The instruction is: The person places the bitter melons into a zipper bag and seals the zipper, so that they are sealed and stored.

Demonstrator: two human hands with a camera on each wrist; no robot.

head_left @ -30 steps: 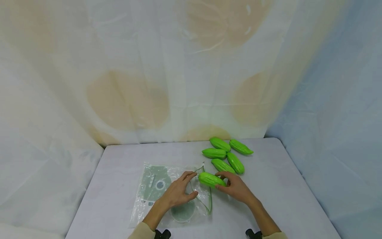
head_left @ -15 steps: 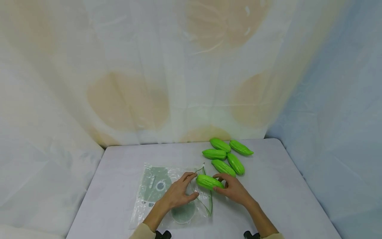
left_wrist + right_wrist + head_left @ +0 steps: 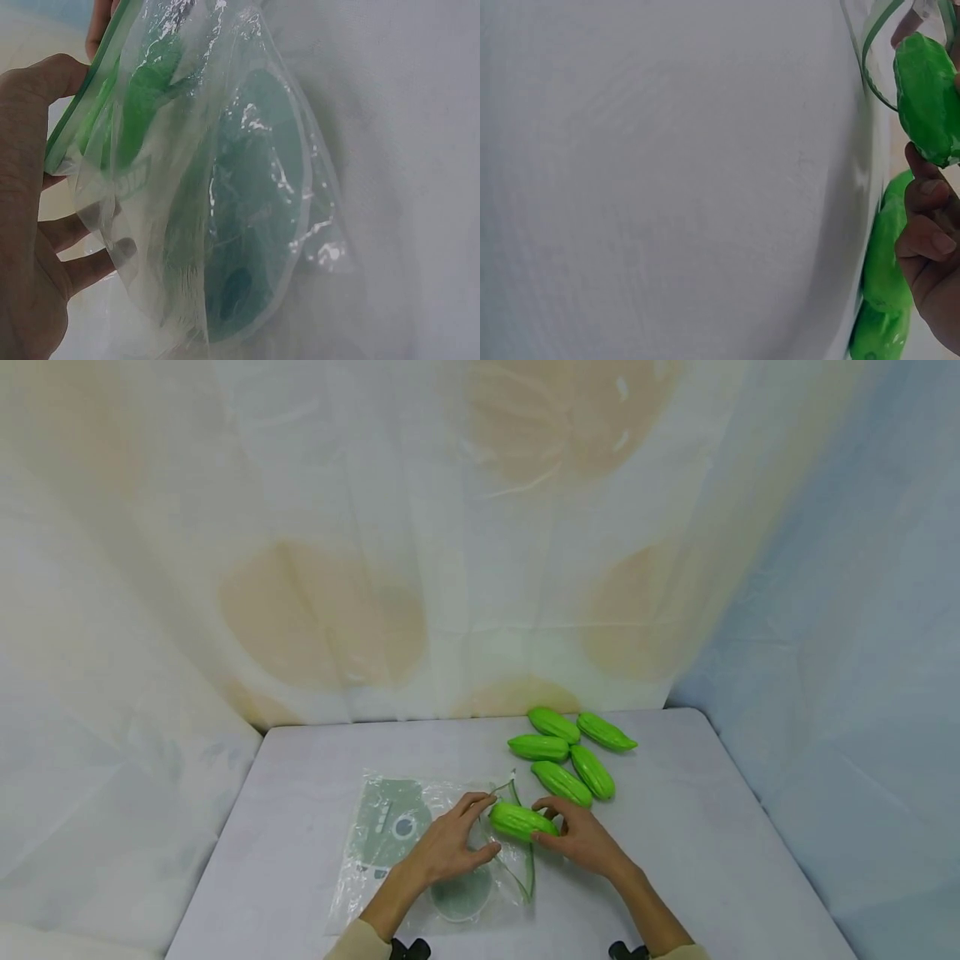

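My right hand [image 3: 588, 842] pinches a bright green, ribbed bitter melon [image 3: 517, 821] by its right end, between the thumb and fingers. The melon's left end is at the parted mouth of a clear zip bag [image 3: 386, 818] with green printing and a green zip strip. Lying over the bag, my left hand [image 3: 445, 846] holds its mouth edge, thumb and fingers spread apart. In the left wrist view the thumb is against the zip strip [image 3: 82, 101], while other fingers show behind the plastic. Green shows through the bag near the mouth. The right wrist view catches the melon [image 3: 924, 94] at its edge.
Several more bitter melons [image 3: 558, 782] lie grouped at the back right of the white table [image 3: 675, 860]. A pale patterned curtain [image 3: 465, 652] hangs behind the table's back edge, with further sheets on both sides.
My right hand has moved the bitter melon a little left and toward me, further over the bag's mouth. The left hand and the bag stay nearly still.
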